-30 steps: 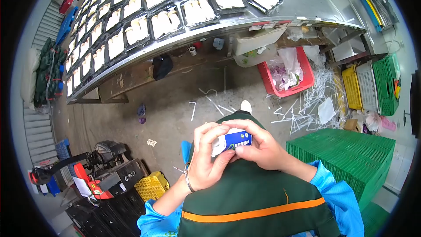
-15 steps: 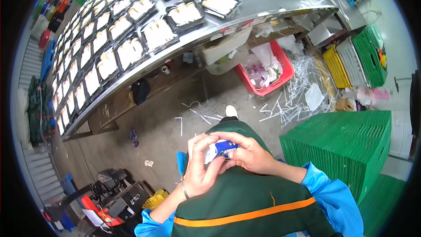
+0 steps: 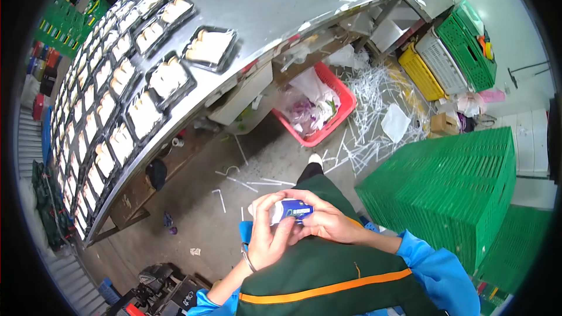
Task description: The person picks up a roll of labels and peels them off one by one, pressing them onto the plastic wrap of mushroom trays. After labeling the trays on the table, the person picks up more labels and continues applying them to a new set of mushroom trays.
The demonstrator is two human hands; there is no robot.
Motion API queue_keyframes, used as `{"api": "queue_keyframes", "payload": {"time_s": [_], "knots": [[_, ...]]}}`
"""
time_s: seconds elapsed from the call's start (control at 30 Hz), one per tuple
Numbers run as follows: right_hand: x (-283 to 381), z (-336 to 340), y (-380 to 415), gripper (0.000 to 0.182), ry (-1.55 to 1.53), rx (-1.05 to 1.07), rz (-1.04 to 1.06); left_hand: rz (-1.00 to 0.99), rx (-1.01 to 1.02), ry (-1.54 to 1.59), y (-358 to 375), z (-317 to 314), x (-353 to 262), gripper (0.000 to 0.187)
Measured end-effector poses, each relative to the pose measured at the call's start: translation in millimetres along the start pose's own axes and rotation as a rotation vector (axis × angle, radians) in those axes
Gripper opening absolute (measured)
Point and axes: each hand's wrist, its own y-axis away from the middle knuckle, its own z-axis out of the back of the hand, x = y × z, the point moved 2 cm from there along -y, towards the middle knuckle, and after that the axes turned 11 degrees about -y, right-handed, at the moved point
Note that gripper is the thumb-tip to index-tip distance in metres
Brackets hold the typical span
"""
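A small blue-and-white packet [image 3: 297, 210] with pale print on it is held in front of my dark green apron. My left hand [image 3: 270, 227] is wrapped around its white end, fingers over the top and thumb along the near side. At the blue end, my right hand [image 3: 329, 220] grips it between thumb and fingers. The fingertips of both hands nearly meet around it, and part of the packet is hidden under them. What kind of packet it is, I cannot make out.
A metal table [image 3: 263, 9] bears many black trays [image 3: 211, 47] of pale food. Below it stands a red crate [image 3: 345, 102] with plastic scraps. White strips [image 3: 380, 108] litter the floor. Stacked green crates [image 3: 439, 187] rise at my right.
My view has shifted to the right, so the table and trays sit further left. Both hands still hold the packet, which is turned slightly, with more of its printed blue side showing.
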Motion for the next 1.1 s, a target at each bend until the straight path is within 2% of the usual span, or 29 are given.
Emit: {"api": "queue_keyframes", "payload": {"time_s": [0.07,0.23,0.33,0.5,0.53,0.6,0.8,0.83,0.87,0.9,0.93,1.0,1.07,1.1], "knots": [[31.0,10.0,1.2,0.044,0.053,-0.026,0.029,-0.005,-0.050,-0.055,-27.8,-21.6,-11.3,0.045],[75.6,10.1,-0.1,0.041,0.195,-0.098,0.016,0.115,-0.067,0.114,-59.4,-35.5,-26.2,0.044],[76.3,11.1,-13.1,0.043,0.100,-0.125,0.114,0.022,-0.025,-0.001,-78.6,-29.7,-16.9,0.043],[84.9,-0.2,-5.9,0.043,0.017,-0.128,0.212,-0.059,-0.012,0.057,-95.5,-25.7,-30.8,0.043],[85.6,0.3,-6.3,0.043,0.018,-0.119,0.219,-0.127,0.002,0.049,-99.7,-24.4,-32.0,0.043],[90.6,2.8,-5.6,0.044,-0.016,-0.070,0.263,-0.127,0.034,0.087,-107.2,-27.5,-32.6,0.042],[98.3,9.7,-6.1,0.057,0.014,-0.128,0.375,-0.117,0.058,0.144,-121.6,-38.8,-26.7,0.041],[102.8,5.4,-5.4,0.056,-0.032,-0.053,0.343,0.055,0.091,0.487,-121.9,-39.5,-32.2,0.041],[106.7,-0.5,-4.2,0.055,-0.084,0.018,0.305,0.116,0.106,0.604,-123.7,-39.4,-28.5,0.040],[112.8,-8.1,-6.7,0.054,-0.187,-0.084,0.260,0.128,0.090,0.604,-125.6,-36.1,-29.5,0.040],[113.9,-8.2,-10.6,0.054,-0.188,-0.087,0.247,0.131,0.069,0.600,-128.1,-32.9,-31.1,0.040],[118.4,-8.1,-20.5,0.045,0.076,-0.139,0.236,0.123,0.017,0.602,-128.3,-32.6,-24.2,0.040],[122.8,-10.7,-30.8,0.045,0.092,-0.127,0.214,0.011,-0.049,0.314,-128.6,-29.7,-14.6,0.041],[123.7,-7.8,-36.3,0.046,0.132,-0.124,0.231,0.020,-0.073,0.309,-130.5,-28.7,-12.8,0.041]]}}
